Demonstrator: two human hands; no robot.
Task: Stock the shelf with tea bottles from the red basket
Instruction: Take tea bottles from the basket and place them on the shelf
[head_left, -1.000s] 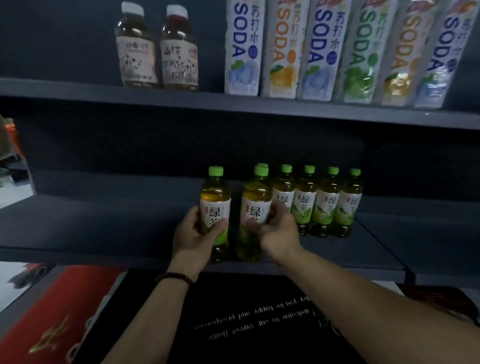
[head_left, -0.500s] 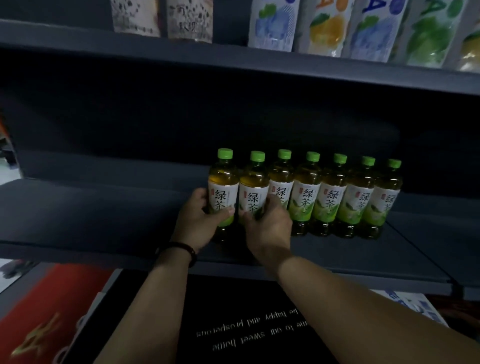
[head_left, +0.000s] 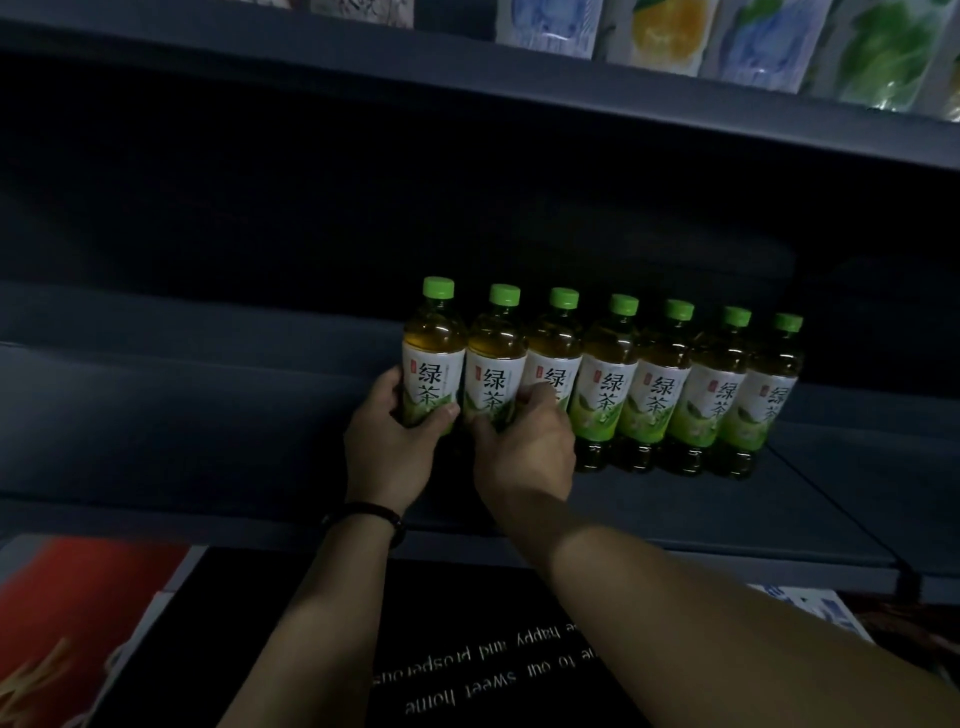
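Seven tea bottles (head_left: 602, 379) on shelf (head_left: 182, 441), hands (head_left: 389, 447) gripping two

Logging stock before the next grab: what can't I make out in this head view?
- Bases of the first bottle and second bottle: head view, hidden by the left hand and right hand.
- Top-shelf packs: head view, cut off by the upper edge.
- Red shape, lower left: cut off; basket or not, unclear.

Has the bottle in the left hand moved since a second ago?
Yes. The leftmost tea bottle, gripped by the left hand, has gone back from the shelf's front edge into line with the row.
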